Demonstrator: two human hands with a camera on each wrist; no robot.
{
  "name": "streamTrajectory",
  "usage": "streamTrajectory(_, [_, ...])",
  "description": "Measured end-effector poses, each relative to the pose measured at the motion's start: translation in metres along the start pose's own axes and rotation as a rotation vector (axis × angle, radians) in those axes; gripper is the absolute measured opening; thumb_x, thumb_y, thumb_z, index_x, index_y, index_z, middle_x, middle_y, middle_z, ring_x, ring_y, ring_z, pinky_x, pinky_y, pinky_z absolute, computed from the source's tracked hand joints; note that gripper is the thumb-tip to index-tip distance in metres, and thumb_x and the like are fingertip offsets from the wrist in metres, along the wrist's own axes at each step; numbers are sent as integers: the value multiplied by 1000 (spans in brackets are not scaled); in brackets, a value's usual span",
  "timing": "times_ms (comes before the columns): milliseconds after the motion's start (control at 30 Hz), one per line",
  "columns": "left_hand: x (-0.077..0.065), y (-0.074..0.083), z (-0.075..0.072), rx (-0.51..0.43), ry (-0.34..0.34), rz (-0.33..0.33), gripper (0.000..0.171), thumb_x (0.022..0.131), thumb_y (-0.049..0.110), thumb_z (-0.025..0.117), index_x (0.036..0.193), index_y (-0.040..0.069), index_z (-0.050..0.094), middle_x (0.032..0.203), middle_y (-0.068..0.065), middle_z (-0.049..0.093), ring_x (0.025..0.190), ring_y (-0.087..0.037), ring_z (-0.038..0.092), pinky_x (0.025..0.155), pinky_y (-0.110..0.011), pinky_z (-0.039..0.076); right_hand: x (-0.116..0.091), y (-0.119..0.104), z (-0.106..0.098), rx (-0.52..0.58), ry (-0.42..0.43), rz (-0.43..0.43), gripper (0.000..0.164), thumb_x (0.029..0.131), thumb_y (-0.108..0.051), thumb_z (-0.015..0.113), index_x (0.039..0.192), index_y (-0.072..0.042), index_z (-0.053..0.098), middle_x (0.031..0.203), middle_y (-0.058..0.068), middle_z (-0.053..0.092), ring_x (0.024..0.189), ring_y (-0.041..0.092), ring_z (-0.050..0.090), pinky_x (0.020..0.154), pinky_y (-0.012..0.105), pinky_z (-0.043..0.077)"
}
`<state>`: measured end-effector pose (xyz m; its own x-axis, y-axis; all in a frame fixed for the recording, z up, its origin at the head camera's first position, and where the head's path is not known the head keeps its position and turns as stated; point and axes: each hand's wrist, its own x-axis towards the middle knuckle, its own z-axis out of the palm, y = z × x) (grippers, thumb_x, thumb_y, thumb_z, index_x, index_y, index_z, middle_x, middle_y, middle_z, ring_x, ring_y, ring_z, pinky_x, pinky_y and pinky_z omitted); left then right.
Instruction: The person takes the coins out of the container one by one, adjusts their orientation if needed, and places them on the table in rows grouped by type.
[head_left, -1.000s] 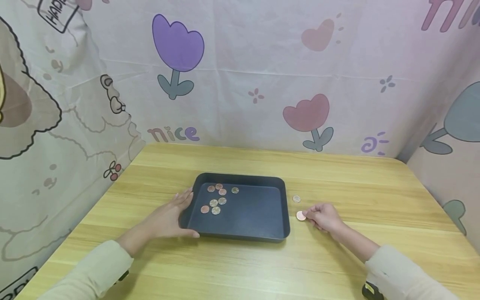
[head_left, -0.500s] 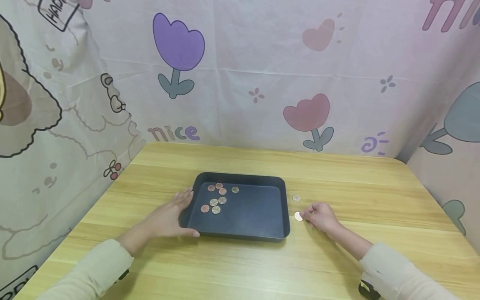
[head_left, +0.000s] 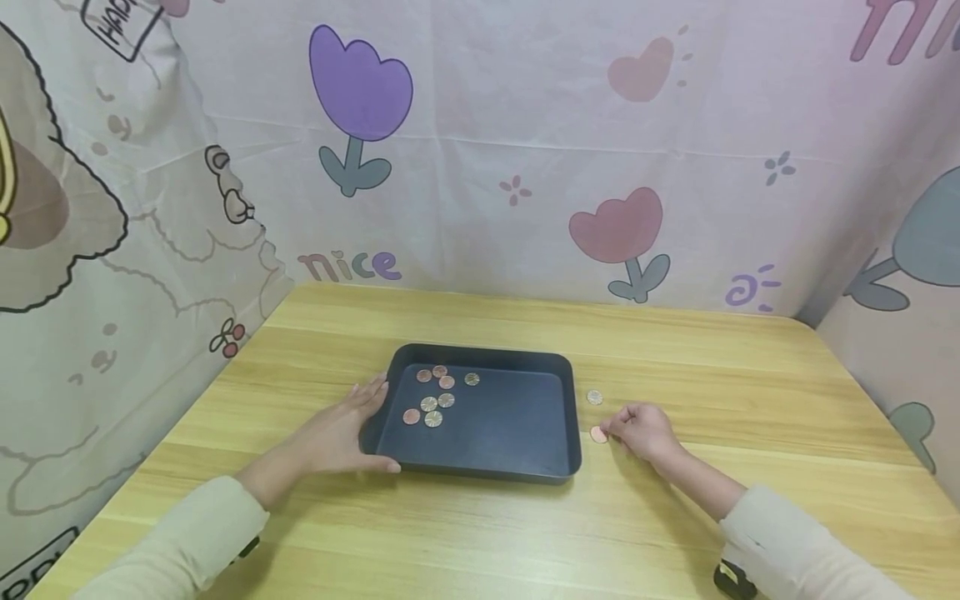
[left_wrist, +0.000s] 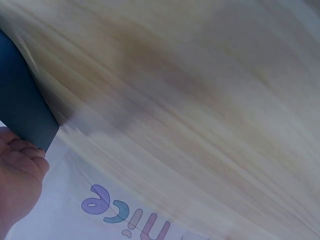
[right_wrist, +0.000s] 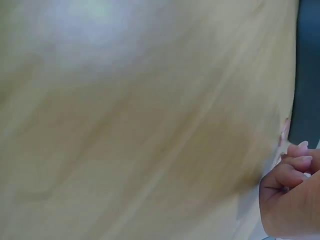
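A dark baking tray sits mid-table with several copper- and brass-coloured coins lying in its left half. My left hand rests against the tray's left side, fingers along the wall and thumb stretched beside the front corner. In the left wrist view, the fingertips of that left hand touch the tray's outer wall. Right of the tray, my right hand pinches a copper-coloured coin between thumb and finger, close over the table. The right wrist view shows the coin's edge beyond the fingertips.
One pale coin lies on the wooden table, behind the pinched coin and near the tray's right wall. A printed cloth backdrop hangs along the table's far edge and both sides.
My right hand has shifted slightly left toward the tray with the pinched coin. The coin's shine has changed as it tilts. The left hand and the tray stay in place.
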<state>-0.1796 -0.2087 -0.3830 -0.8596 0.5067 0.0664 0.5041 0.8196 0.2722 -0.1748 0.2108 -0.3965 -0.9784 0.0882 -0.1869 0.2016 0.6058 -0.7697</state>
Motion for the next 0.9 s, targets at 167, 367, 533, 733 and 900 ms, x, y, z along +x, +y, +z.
streamTrajectory(167, [1,0,0,5,0,0,119,60,71,68,138,-12,32,151,-24,22,137,-43,26,113,-51,24,1,-15,-4,57,51,-95,17,89,-12,58,87,5,59,63,3,58,48,6,43,40,16,35])
streamTrajectory(367, [1,0,0,10,-1,0,119,60,70,69,138,-12,32,150,-25,22,137,-43,26,113,-51,24,4,-44,1,191,110,-227,19,88,-11,61,90,7,60,54,-4,53,45,4,43,39,16,32])
streamTrajectory(533, [0,-1,0,11,-2,-7,119,60,71,68,138,-11,32,151,-24,22,136,-44,26,113,-51,25,5,-68,16,300,55,-272,19,88,-12,62,91,7,60,54,-2,53,44,5,42,40,16,34])
streamTrajectory(733, [0,-1,0,15,4,-9,119,60,71,68,138,-11,31,151,-24,23,136,-45,26,112,-52,26,6,-92,39,338,-66,-340,21,87,-12,63,96,6,62,58,0,54,45,8,42,42,19,36])
streamTrajectory(900, [0,-1,1,17,0,-10,119,60,72,67,139,-10,31,151,-24,22,136,-45,26,112,-51,26,9,-106,59,336,-97,-375,19,87,-13,64,97,3,64,58,2,54,44,7,41,42,19,37])
